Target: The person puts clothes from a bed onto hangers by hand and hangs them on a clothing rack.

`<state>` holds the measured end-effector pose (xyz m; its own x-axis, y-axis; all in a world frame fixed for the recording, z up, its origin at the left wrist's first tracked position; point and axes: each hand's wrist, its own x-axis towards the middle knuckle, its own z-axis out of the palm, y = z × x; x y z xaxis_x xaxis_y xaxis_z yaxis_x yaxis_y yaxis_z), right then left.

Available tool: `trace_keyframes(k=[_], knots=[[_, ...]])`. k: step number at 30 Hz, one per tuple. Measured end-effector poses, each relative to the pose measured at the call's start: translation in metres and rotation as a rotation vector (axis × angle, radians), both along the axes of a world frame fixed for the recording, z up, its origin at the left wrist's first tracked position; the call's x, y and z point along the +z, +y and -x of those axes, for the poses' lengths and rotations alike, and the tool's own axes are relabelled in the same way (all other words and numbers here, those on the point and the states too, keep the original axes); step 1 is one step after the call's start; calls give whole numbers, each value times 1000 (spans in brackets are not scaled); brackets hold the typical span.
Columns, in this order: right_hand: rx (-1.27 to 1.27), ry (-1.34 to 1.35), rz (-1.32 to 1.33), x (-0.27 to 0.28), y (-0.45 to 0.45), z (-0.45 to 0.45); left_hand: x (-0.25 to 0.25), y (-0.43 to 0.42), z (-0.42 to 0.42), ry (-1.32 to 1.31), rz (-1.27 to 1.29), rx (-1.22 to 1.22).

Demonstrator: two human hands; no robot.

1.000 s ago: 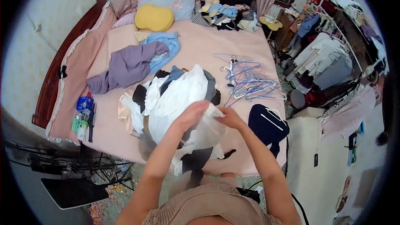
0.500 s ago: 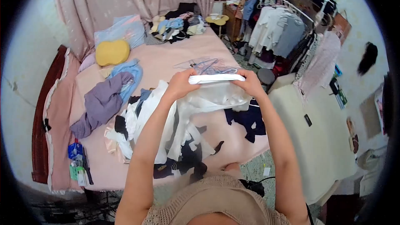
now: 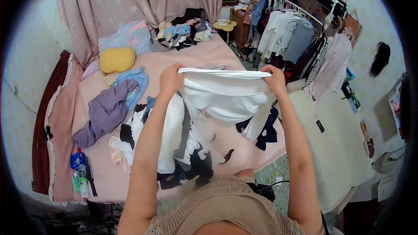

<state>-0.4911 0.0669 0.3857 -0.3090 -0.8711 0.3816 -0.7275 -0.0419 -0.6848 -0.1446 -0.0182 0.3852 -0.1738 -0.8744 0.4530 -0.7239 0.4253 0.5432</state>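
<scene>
A white garment (image 3: 226,98) hangs stretched between my two hands above the bed, its top edge pulled nearly straight. My left hand (image 3: 171,78) is closed on the left end of that edge, and my right hand (image 3: 275,78) grips the right end. Below and to the left lies a pile of white, grey and black clothes (image 3: 167,137). Behind the garment, thin wire hangers (image 3: 215,67) are mostly hidden. A dark navy garment (image 3: 267,132) lies on the bed, partly covered by the white cloth.
On the pink bed (image 3: 161,61) are a purple garment (image 3: 106,109), a yellow cushion (image 3: 117,59) and a far clothes pile (image 3: 180,30). A clothes rack (image 3: 296,6) stands at the back right. A cream surface (image 3: 324,152) with a small black object (image 3: 320,126) is on the right.
The white garment went from bunched up to spread wide, as my hands moved apart and upward. The view has shifted, bringing more of the curtain and right side into sight.
</scene>
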Motion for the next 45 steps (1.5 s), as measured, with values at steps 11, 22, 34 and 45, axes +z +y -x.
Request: trace_keyframes(k=[11,22,34,45], knots=[[115,-14,50,-20,-23,-9,-11,-33,-47,239,-18,-155],[669,-101,-858,-135,11,-18,-165,7,-58,-242,-501,-433],[398,-308,-815,-238,-38,-23,-246,28,-21,585,-1089,-35],[341,-399,-948,-388,-179,13,-340,-8,61,740,-1165,197]])
